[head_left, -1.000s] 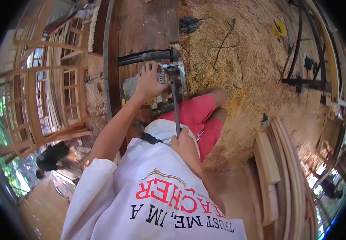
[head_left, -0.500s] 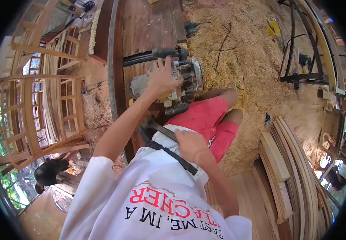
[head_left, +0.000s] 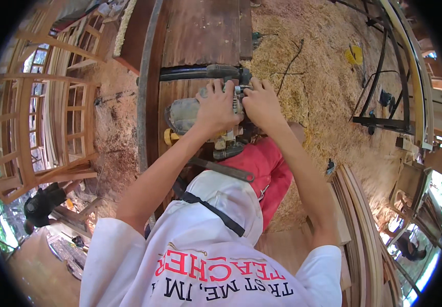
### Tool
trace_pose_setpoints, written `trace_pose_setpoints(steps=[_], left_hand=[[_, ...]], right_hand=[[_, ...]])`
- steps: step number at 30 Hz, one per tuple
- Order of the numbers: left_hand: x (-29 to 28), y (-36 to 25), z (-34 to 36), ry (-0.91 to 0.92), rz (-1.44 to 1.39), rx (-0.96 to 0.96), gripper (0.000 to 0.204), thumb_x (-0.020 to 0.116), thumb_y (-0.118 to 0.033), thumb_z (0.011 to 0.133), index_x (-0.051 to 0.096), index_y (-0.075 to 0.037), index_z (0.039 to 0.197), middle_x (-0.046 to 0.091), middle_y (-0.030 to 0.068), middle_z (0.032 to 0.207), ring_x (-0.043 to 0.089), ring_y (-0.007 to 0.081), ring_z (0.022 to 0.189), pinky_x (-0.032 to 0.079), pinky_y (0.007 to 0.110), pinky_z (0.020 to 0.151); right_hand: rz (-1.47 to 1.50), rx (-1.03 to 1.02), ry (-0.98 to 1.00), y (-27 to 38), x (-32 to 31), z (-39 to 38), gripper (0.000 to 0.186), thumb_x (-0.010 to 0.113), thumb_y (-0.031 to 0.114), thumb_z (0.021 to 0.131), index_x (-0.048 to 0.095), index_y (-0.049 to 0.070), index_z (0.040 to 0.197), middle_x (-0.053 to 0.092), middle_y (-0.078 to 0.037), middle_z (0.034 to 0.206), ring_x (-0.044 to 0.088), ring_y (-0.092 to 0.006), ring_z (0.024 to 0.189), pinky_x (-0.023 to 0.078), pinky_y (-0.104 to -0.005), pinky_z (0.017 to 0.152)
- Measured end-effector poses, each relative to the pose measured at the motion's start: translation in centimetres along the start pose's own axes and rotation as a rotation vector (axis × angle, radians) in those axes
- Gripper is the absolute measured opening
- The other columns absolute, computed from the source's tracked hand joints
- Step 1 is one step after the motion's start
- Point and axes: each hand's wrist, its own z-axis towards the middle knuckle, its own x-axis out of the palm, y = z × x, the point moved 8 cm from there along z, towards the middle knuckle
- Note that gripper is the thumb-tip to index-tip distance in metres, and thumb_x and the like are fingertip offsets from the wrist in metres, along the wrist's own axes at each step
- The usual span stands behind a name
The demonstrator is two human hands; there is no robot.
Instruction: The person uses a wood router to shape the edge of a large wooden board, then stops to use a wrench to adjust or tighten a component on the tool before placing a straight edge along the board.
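Observation:
A power router (head_left: 185,113) with a grey motor body and dark side handles lies on its side across the wooden bench. My left hand (head_left: 218,108) grips its body, fingers bent over the top near the collet end. My right hand (head_left: 263,105) is at that same end, thumb and fingers closed around the collet or bit; my fingers hide most of it. On my lap, over the red shorts, rests an open-end wrench (head_left: 226,169), touched by neither hand. A yellow knob (head_left: 170,136) juts from the router's near side.
The brown wooden bench (head_left: 200,38) extends away beyond the router. Wood shavings (head_left: 328,66) cover the ground on the right, with a yellow container (head_left: 354,55) and a dark metal frame (head_left: 384,123). Curved boards (head_left: 359,215) are stacked at lower right. Wooden frames (head_left: 24,128) stand left; people are in the background.
My right hand has let go of the wrench, leaving it on my lap, and has moved up to the router's collet end. My left hand still holds the router.

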Motion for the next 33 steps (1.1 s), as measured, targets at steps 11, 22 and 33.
trace_pose_setpoints(steps=[11,22,33], left_hand=[[-1.0,-0.1,0.0,-0.003,-0.026,0.020,0.081,0.077,-0.036,0.066,0.041,-0.005,0.133,0.046,0.0196,0.132,0.045,0.0422,0.126,0.037,0.068,0.097],[0.3,-0.9,0.0,0.045,-0.027,-0.015,0.080,0.076,-0.044,0.070,0.043,-0.005,0.131,0.045,0.0199,0.135,0.042,0.0431,0.130,0.039,0.064,0.098],[0.1,-0.3,-0.1,-0.010,0.005,-0.028,0.086,0.081,-0.034,0.061,0.040,-0.005,0.130,0.044,0.0172,0.131,0.044,0.0420,0.126,0.040,0.065,0.095]], right_hand=[[0.005,0.144,0.153,0.4,1.9,1.0,0.013,0.066,0.019,0.079,0.077,0.011,0.078,0.073,-0.007,0.083,0.061,-0.0253,0.107,0.041,-0.0439,0.096],[0.105,0.269,0.082,-0.8,5.0,0.8,0.017,0.064,0.022,0.084,0.079,0.014,0.084,0.074,-0.005,0.088,0.060,-0.0251,0.103,0.033,-0.0494,0.103],[0.059,0.237,0.055,0.3,3.7,0.5,0.017,0.065,0.025,0.084,0.079,0.015,0.082,0.074,-0.003,0.085,0.059,-0.0246,0.105,0.034,-0.0497,0.103]])
